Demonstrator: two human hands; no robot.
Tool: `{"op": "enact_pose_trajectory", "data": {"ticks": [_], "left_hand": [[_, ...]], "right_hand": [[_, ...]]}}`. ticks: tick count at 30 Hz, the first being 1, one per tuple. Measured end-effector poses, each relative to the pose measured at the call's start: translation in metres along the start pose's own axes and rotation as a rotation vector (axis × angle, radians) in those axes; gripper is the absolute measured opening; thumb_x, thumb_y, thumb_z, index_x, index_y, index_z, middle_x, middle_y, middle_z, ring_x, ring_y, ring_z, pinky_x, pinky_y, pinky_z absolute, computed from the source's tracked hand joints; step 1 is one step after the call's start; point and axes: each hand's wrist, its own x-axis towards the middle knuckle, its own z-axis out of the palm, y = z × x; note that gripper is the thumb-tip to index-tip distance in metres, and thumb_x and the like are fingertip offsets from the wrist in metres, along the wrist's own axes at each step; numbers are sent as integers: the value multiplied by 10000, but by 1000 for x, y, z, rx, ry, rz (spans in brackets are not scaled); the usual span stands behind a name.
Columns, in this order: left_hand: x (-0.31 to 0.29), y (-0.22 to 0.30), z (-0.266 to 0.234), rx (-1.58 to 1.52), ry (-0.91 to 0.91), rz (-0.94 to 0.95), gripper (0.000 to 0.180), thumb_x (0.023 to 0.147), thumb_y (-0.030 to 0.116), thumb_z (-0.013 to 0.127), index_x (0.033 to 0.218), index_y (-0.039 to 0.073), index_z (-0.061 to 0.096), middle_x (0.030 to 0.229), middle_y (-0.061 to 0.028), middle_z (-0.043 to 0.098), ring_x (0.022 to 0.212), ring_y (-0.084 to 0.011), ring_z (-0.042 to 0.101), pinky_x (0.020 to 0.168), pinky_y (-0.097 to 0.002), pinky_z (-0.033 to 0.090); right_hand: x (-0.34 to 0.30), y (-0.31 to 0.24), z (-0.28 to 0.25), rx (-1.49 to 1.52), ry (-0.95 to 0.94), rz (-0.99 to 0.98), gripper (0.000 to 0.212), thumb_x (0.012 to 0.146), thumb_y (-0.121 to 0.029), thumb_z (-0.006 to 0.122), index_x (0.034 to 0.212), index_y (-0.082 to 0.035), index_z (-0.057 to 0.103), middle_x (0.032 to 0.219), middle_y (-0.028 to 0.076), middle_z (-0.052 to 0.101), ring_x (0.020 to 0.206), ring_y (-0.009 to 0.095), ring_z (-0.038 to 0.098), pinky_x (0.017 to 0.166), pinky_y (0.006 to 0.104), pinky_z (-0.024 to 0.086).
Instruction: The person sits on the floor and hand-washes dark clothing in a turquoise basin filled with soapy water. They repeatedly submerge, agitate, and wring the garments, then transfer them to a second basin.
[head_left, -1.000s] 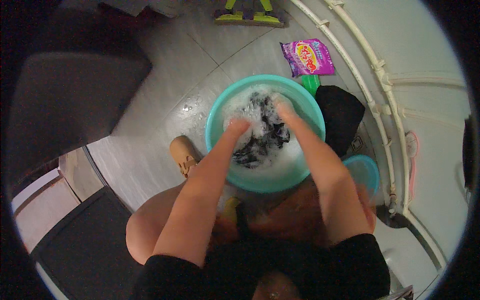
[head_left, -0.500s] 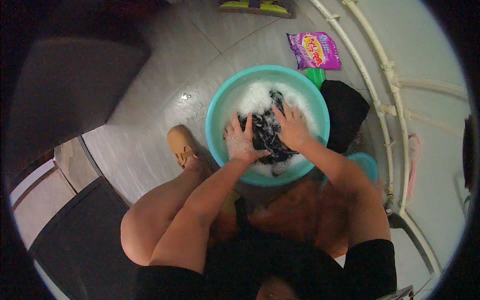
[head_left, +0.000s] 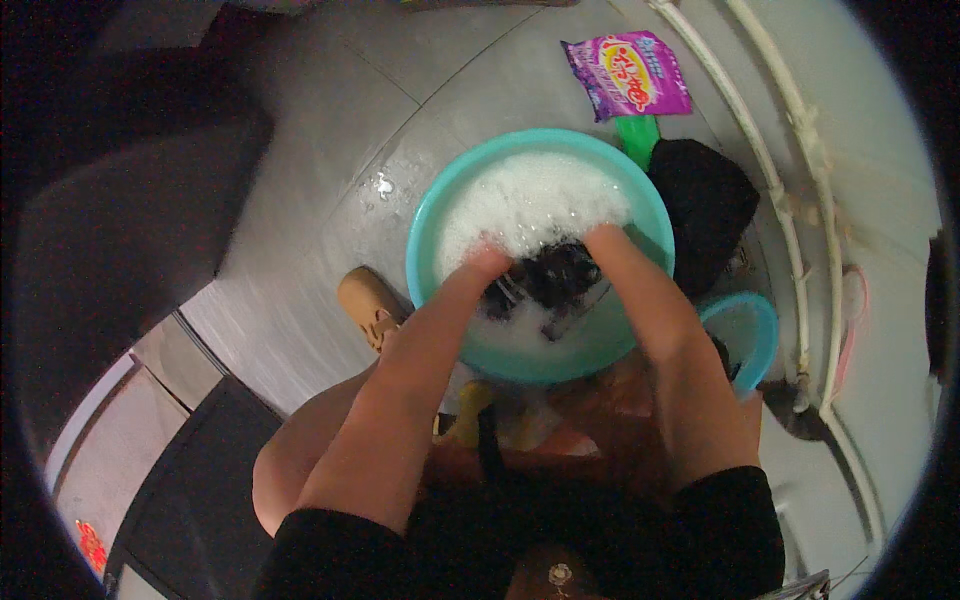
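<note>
A turquoise basin (head_left: 418, 250) stands on the floor between my legs, holding water and thick white suds (head_left: 530, 190). Dark wet cloth (head_left: 555, 275) bunches up in the middle of it, partly under the foam. Both my arms reach down into the basin. My left hand (head_left: 490, 258) is sunk in suds at the cloth's left side, only its back near the wrist showing. On the other side my right hand (head_left: 604, 236) is likewise covered by foam beside the cloth. The fingers of both hands are hidden, so their grip cannot be seen.
Beyond the basin lies a purple packet (head_left: 640, 78), with a green object (head_left: 638, 138) below it. A black cloth-like heap (head_left: 705, 205) touches the basin's right side. A smaller blue tub (head_left: 770, 335) sits nearer me, beside wall pipes (head_left: 780, 200). My tan clog (head_left: 367, 302) is left.
Both hands, spread on top of the cloth before, have sunk into the suds. The cloth is bunched closer together, and foam now covers the basin's far half. The view has shifted slightly.
</note>
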Motion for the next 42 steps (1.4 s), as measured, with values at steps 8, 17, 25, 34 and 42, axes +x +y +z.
{"op": "enact_pose_trajectory", "data": {"ticks": [8,17,25,34,42], "left_hand": [[-22,7,-34,-277,192,128,467,815,474,585,1090,109,683,1130,-200,634,1107,-345,580,969,-420,437],[-125,56,-87,-271,324,82,539,715,500,657,914,0,701,943,-210,685,901,-318,661,826,-399,508],[-219,79,-142,-278,601,341,461,624,398,749,850,-2,710,869,-199,689,817,-316,679,745,-391,525],[-282,72,-143,-1537,122,472,465,830,377,722,1076,-3,615,972,-61,682,855,-210,668,738,-366,540],[-230,56,-106,-1638,-179,165,943,839,761,358,1435,31,338,1465,-159,369,1327,-333,369,1091,-457,265]], "right_hand": [[-78,10,-33,288,171,-369,375,989,-285,381,1224,-91,600,1379,197,467,1293,357,407,1092,387,296],[-170,7,-27,653,296,-332,611,862,-403,662,1322,-37,495,1352,152,498,1249,290,476,1055,386,361],[-263,-67,-82,356,459,-199,441,825,-246,643,1210,-54,548,1067,218,619,1066,384,566,925,427,435],[-290,-74,-101,990,648,-332,276,916,-136,544,1148,12,570,1038,100,620,933,179,579,817,332,452],[-302,-97,-98,1349,463,-518,262,889,-174,552,1082,0,590,973,64,629,861,151,581,791,288,456]]}}
